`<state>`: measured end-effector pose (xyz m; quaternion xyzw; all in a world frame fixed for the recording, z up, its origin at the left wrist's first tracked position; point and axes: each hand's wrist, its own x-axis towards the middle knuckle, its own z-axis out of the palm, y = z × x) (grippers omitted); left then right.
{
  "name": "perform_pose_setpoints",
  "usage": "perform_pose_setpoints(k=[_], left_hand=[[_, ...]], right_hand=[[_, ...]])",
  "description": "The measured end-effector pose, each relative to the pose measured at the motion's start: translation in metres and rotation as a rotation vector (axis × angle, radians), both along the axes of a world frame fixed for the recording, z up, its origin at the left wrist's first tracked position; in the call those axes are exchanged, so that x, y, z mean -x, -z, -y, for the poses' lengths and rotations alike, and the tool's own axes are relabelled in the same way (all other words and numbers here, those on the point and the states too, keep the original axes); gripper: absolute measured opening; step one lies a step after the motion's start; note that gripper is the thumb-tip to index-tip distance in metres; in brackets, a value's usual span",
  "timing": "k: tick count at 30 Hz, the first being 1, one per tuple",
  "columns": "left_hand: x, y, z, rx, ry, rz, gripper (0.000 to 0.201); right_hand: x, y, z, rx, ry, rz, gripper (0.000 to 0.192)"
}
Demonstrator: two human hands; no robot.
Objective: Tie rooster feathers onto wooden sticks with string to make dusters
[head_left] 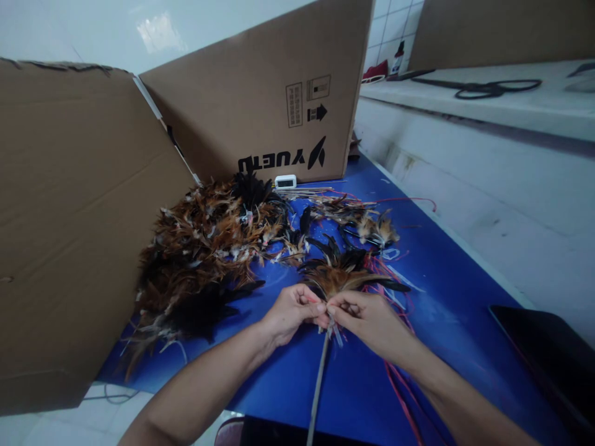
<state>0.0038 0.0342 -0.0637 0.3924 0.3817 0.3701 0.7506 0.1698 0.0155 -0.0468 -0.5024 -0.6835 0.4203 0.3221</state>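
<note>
In the middle of the head view, both hands meet at the base of a feather duster [341, 277], a fan of brown and black feathers on a thin stick [318, 387]. My left hand [295, 313] is closed around the place where the feathers join the stick. Thumb and forefinger of my right hand [365, 316] pinch at the same joint; what lies between those fingertips is too small to make out. Pale quill ends or strips [335, 334] stick out just below the fingers. The stick slants down toward the bottom edge.
A large heap of brown and black feathers [209, 241] lies to the left on the blue table [446, 310]. Behind stand cardboard panels [260, 93] and a small white digital display [285, 181]. Red cords [395, 378] run along the right. Scissors [493, 88] rest on the ledge.
</note>
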Motion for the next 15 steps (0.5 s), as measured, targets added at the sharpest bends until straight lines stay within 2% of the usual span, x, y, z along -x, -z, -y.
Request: perform_pose_setpoints(k=[9,11,15], left_hand=[[0.0004,-0.003,-0.001,-0.002,-0.007,-0.014,0.041],[0.0001,-0.0035,-0.0011,-0.019,-0.016,-0.041,0.042],[0.0009,-0.0029,-0.0031,-0.132,0.008,-0.135,0.04]], right_hand=[[-0.0022,-0.0024,-0.0006,0.189,0.0,-0.078,0.018],[-0.0023,-0.0038,-0.0016,0.14,-0.012,-0.087,0.02],[-0.0012,-0.0014,-0.0043,-0.087,-0.02,-0.063,0.02]])
